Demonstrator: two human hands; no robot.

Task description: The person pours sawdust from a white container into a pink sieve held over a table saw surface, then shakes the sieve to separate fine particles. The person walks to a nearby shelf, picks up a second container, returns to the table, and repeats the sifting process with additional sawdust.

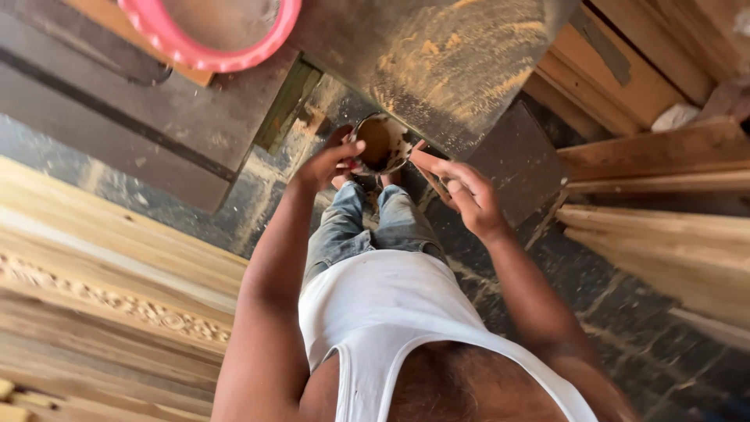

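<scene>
I look straight down my body at a small round tin [383,143] with brown contents and a stained rim. My left hand [332,160] holds the tin by its left rim, fingers curled around it. My right hand [461,191] is just to the right of the tin and grips a flat wooden stick [426,162] whose tip points toward the tin's edge. My legs in grey jeans and my white vest fill the middle below the hands.
A carved pale wooden panel [101,289] lies at the left. Planks [664,234] are stacked at the right. A pink round basin [211,35] sits at the top on dark boards [117,109]. A dusty dark slab [445,62] lies beyond the tin, sawdust on the dark floor.
</scene>
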